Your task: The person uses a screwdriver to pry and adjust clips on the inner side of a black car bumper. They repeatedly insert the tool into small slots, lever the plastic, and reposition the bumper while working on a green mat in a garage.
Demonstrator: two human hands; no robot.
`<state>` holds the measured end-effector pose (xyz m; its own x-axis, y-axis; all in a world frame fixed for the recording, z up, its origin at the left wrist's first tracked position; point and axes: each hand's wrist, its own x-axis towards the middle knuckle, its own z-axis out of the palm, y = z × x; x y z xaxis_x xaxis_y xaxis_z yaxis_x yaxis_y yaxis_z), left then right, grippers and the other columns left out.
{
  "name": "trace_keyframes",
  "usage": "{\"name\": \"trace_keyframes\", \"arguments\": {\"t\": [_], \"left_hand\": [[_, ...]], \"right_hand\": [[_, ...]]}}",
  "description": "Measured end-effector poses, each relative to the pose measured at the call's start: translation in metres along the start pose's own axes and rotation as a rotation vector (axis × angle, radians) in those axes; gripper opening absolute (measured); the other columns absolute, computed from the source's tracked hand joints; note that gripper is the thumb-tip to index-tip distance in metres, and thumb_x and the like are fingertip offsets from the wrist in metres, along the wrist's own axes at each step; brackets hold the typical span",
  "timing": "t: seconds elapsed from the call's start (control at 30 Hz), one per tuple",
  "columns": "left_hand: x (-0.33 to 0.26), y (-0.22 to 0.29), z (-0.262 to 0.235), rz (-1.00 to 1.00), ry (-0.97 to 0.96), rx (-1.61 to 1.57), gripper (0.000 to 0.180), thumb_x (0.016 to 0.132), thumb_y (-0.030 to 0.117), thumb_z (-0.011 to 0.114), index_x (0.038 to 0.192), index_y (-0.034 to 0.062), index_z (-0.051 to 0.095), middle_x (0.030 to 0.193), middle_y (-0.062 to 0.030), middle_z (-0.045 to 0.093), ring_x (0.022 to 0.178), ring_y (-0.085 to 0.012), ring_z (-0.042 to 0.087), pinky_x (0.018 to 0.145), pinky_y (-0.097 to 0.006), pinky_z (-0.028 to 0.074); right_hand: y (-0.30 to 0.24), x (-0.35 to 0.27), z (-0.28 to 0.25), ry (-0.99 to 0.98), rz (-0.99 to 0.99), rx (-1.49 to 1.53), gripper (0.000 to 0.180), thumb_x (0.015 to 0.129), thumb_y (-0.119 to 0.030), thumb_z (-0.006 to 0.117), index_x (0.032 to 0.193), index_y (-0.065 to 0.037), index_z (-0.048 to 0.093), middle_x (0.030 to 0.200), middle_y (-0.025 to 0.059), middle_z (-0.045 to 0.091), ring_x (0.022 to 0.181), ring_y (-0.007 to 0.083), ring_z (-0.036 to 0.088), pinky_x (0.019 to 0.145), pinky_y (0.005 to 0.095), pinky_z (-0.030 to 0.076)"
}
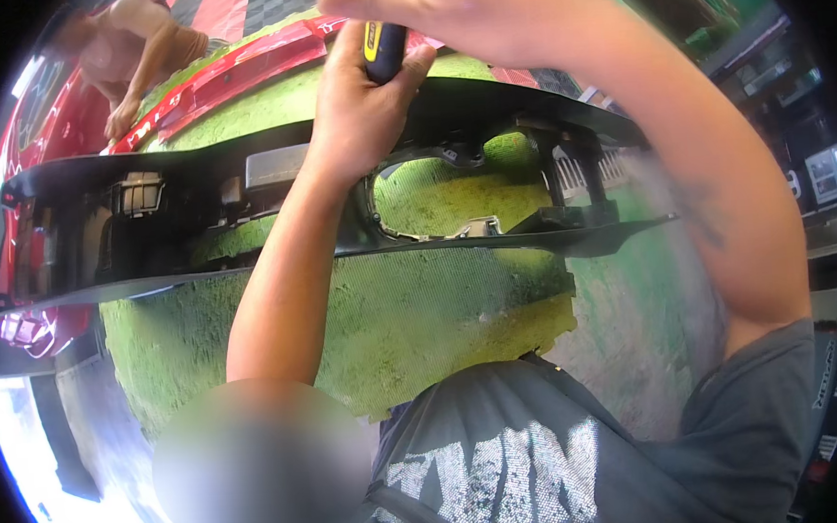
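Nearest to you, your grey shirt fills the lower edge of the view, and both forearms rise from it toward the work.

Beyond the shirt lies the green mat (pixel 421 309) on the floor. It carries the black bumper panel (pixel 196 227). The panel's long axis runs left to right across the mat, from the mat's left edge to its right edge, square to the line of your arms. Its round opening (pixel 443 198) sits just right of your left forearm.

Your left hand (pixel 361 112) is at the far upper edge of the panel, near the middle of its length. It is clenched around the black and yellow tool handle (pixel 385 51), which stands nearly upright, across the panel's long axis. You cannot tell from this view where the tool tip meets the panel; the hand hides it.

Your right hand (pixel 461 10) is directly above the left, lying over the top end of the handle with its fingers curled. It touches or nearly touches the handle; which of the two cannot be told. The left hand is the nearer one to the panel.

Farther off, past the far edge of the mat, lie red body panels (pixel 234 71). Another person's arm (pixel 128 63) reaches down to them at the far left.
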<state>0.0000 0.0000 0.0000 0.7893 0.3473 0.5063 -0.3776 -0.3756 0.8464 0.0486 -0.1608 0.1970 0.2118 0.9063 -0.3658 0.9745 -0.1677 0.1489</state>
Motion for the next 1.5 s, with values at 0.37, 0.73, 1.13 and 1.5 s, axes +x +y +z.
{"name": "trace_keyframes", "arguments": {"t": [0.37, 0.73, 1.13, 1.5], "left_hand": [[-0.008, 0.015, -0.009, -0.075, -0.039, 0.042, 0.042, 0.103, 0.017, 0.083, 0.137, 0.004, 0.061, 0.095, -0.0049, 0.073, 0.08, -0.0072, 0.063, 0.073, -0.029, 0.053], [-0.007, -0.004, -0.004, -0.008, 0.072, -0.071, 0.056, 0.093, 0.026, 0.096, 0.128, 0.0019, 0.06, 0.097, -0.0084, 0.076, 0.083, -0.0113, 0.066, 0.076, -0.031, 0.055], [-0.004, 0.003, -0.009, 0.029, 0.143, 0.067, 0.051, 0.083, 0.027, 0.104, 0.108, 0.0033, 0.066, 0.099, -0.0071, 0.077, 0.087, -0.0101, 0.069, 0.077, -0.028, 0.057], [-0.012, 0.009, -0.013, 0.122, 0.039, 0.067, 0.081, 0.084, 0.022, 0.098, 0.155, 0.0059, 0.063, 0.108, -0.0081, 0.076, 0.094, -0.0158, 0.07, 0.093, -0.034, 0.059]], "right_hand": [[-0.006, 0.027, 0.007, 0.37, 0.177, 0.338, 0.054, 0.111, -0.048, 0.063, 0.119, 0.002, 0.081, 0.093, 0.0223, 0.078, 0.092, 0.033, 0.078, 0.094, 0.0417, 0.061], [-0.027, 0.019, -0.012, 0.398, 0.369, 0.224, 0.069, 0.116, -0.058, 0.052, 0.104, 0.002, 0.085, 0.085, 0.0248, 0.076, 0.08, 0.0343, 0.078, 0.085, 0.046, 0.064], [0.012, 0.047, 0.022, 0.344, 0.088, 0.411, 0.075, 0.115, -0.067, 0.046, 0.129, -0.001, 0.079, 0.134, 0.029, 0.069, 0.136, 0.0356, 0.058, 0.114, 0.0484, 0.049], [0.006, 0.017, -0.014, 0.169, 0.179, 0.331, 0.058, 0.111, -0.053, 0.065, 0.134, -0.001, 0.074, 0.113, 0.0246, 0.08, 0.097, 0.0261, 0.078, 0.087, 0.0365, 0.06]]}}
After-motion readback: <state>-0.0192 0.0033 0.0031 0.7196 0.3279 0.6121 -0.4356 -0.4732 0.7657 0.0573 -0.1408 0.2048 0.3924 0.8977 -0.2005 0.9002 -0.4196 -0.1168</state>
